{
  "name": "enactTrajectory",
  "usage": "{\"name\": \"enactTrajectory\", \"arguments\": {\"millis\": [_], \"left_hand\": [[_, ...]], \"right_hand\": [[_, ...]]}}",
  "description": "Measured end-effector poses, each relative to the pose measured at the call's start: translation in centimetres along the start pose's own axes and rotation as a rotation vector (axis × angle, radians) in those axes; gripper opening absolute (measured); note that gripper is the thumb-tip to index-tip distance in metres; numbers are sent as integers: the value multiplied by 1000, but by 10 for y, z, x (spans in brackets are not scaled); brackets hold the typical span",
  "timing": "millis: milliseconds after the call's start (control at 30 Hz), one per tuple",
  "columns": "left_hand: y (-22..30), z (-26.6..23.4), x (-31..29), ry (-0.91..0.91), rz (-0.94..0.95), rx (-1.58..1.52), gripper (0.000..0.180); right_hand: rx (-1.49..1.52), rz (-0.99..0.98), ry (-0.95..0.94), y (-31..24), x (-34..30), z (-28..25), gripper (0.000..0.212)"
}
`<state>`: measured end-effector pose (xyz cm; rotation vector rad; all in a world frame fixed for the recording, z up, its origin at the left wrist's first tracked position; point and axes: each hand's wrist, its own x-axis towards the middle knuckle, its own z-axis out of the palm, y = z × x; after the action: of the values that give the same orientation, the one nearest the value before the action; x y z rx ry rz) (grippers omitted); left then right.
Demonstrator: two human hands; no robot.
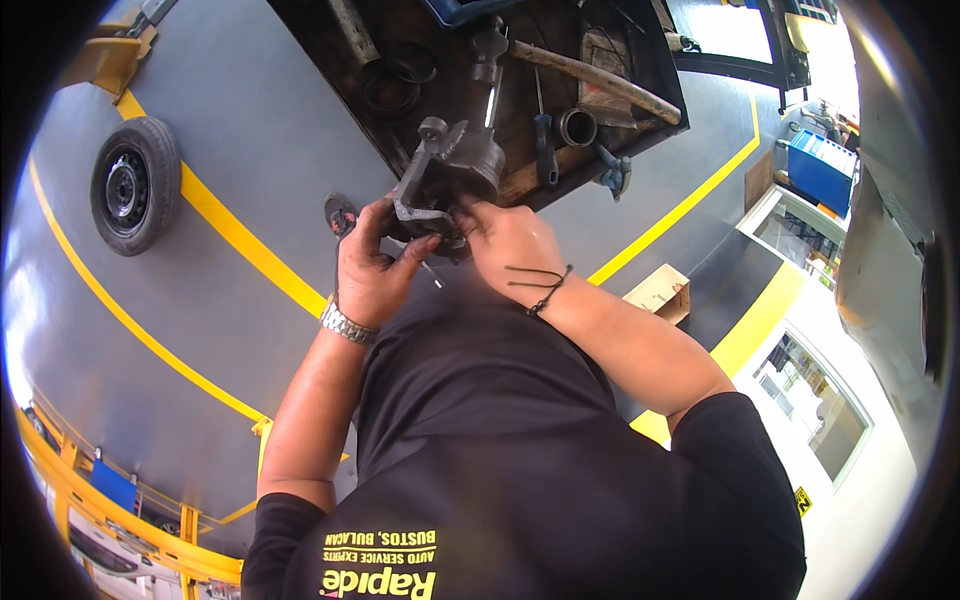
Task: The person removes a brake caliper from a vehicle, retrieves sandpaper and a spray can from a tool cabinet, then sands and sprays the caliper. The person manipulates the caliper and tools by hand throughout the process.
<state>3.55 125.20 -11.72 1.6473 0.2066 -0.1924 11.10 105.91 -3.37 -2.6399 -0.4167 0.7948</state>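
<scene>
A grey cast-metal brake caliper (440, 170) is held up at the near edge of the dark workbench (330, 75), in front of my body. My left hand (372, 268) is closed on its lower left side, thumb and fingers darkened with grime. From the right, my right hand (512, 245) reaches to the caliper's near side with its fingers curled in against it. Those fingertips are partly hidden by the casting. A thin rod with a pale tip (437, 282) sticks out below my left thumb.
On the bench lie a hammer (600, 82) with a wooden handle, a blue-handled screwdriver (546, 150), a metal ring (577, 128) and black rings (400, 78). A blue-grey tool (613, 172) sits at the bench edge. A wheel (135, 185) stands on the floor at left.
</scene>
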Motion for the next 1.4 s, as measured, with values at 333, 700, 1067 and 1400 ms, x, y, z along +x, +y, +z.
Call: {"name": "enactTrajectory", "arguments": {"millis": [333, 700, 1067, 1400], "left_hand": [[-6, -1, 12, -44, 77, 127, 56], [-1, -2, 39, -103, 138, 94, 61], [31, -30, 86, -342, 70, 254, 54], [38, 12, 43, 123, 559, 568, 40]], "right_hand": [[72, 158, -30, 1, 7, 1, 30], [-222, 12, -87, 1, 6, -17, 23], [-364, -237, -155, 13, 22, -38, 14], [-189, -92, -192, 5, 22, -27, 21]]}}
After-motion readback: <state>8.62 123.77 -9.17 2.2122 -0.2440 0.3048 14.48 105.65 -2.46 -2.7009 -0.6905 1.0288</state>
